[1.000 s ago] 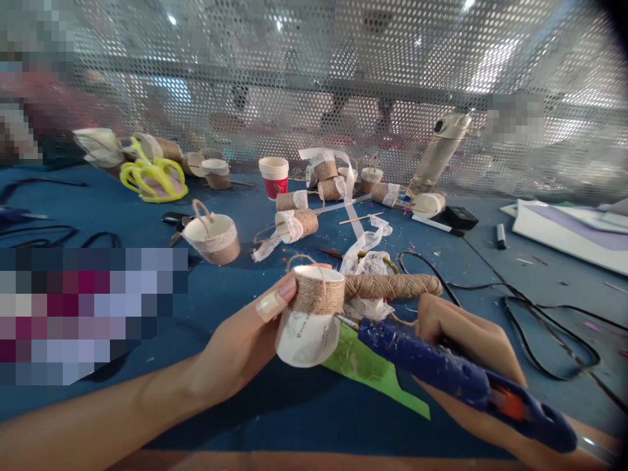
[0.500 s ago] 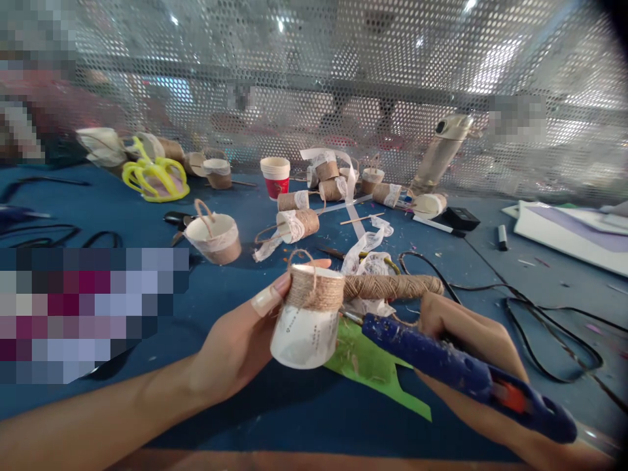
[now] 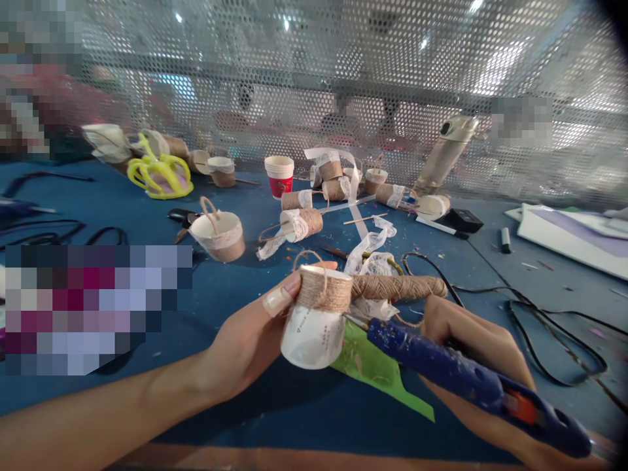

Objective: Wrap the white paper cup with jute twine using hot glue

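A paper cup (image 3: pixel 314 343) wrapped in twine (image 3: pixel 326 293) around its upper part sits raised over the near middle of a blue tabletop (image 3: pixel 226 428), its printed white lower part left bare and its side turned toward a blue glue gun (image 3: pixel 441 366). The angle appears chosen to bring the lower edge of the wrap within reach of the metal nozzle (image 3: pixel 357 321), whose tip is at the cup's right side; whether it touches is too fine to tell. A roll of twine (image 3: pixel 402 286) lies just beyond, presumably for easy reach, beside crumpled lace (image 3: pixel 375 261), while a green scrap (image 3: pixel 375 369) spreads beneath the nozzle, perhaps to catch drips. Farther off, decorated cup baskets, one at left (image 3: pixel 218 239) with its handle up, stand or lie about, seemingly set aside to free the near side. Of the two hands, the left hand (image 3: pixel 252 333) is curved around the cup, thumb on the near side and fingers mostly hidden behind; the right hand (image 3: pixel 475 333) is wrapped around the gun's far side, its fingers curled, though whether any finger presses the trigger cannot be told
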Motion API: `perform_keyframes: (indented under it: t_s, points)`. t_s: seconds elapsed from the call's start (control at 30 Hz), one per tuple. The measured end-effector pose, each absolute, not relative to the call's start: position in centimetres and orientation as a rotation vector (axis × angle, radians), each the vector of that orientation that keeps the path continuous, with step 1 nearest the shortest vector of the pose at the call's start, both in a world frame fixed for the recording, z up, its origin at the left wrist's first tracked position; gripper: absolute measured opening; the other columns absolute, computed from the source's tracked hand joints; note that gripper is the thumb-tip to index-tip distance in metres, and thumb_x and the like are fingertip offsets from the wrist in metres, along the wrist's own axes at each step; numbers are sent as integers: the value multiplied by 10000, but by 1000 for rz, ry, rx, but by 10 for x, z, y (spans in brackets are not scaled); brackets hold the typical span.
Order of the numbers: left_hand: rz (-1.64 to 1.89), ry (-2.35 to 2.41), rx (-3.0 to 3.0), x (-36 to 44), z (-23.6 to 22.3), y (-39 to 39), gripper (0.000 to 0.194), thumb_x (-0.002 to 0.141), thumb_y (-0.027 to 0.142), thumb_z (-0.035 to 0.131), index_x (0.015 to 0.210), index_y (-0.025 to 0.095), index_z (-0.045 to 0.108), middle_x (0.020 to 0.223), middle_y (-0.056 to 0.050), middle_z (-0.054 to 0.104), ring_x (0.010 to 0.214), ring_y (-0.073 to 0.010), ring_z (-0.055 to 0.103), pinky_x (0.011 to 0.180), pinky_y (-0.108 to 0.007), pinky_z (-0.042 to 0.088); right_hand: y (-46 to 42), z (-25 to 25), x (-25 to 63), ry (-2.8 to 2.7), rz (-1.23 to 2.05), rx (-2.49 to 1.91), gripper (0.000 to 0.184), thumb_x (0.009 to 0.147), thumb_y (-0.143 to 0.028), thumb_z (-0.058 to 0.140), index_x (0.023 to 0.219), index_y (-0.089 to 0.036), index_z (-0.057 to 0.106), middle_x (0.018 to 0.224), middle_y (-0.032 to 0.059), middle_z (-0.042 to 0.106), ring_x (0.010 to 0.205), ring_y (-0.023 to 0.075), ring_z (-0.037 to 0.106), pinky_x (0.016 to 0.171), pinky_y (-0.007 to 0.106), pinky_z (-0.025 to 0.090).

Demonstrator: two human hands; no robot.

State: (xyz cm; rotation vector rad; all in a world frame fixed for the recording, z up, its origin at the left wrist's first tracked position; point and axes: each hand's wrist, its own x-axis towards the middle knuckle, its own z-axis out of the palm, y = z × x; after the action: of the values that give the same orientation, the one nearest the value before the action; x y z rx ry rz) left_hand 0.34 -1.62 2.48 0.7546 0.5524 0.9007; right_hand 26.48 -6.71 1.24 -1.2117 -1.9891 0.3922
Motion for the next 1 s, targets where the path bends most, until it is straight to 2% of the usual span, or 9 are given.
perform_keyframes:
  t_s: [0.13,0.33,0.47,0.63,1.0]
  points:
    - [881,552,785,4,22,-13,392,857,489,683,1150,247,779,1140,-36,789,1064,-259,663,907,-346,489,-68,16,264,-2009,398,-1173,344,831,-111,670,718,-241,373,677,-60,404,543,100,390,499,249,295]
    - [871,531,793,3,22,-14,373,879,471,663,1171,264,768,1155,-17,789,1116,-236,656,936,-306,484,-70,26,264,-2094,489,-1153,216,860,-133,591,772,-243,427,728,-30,450,603,126,441,537,268,329]
    - [885,507,784,2,25,-16,395,884,481,643,1175,246,768,1167,-28,786,1071,-249,675,907,-328,493,-71,23,265,-2024,432,-1189,256,860,-147,604,739,-244,401,694,-50,414,561,111,405,511,263,305]
    - [885,513,783,1,27,-16,415,888,480,631,1201,238,755,1179,-48,775,1065,-270,665,1008,-395,438,-69,19,264,-1996,421,-1189,272,851,-141,607,732,-245,386,685,-58,410,553,104,390,508,253,309]
    - [892,614,851,3,20,-12,383,907,464,628,1216,253,710,1118,-56,765,1117,-283,631,962,-370,440,-69,17,259,-1997,386,-1164,317,859,-127,639,731,-246,374,679,-53,420,559,113,434,516,268,296]
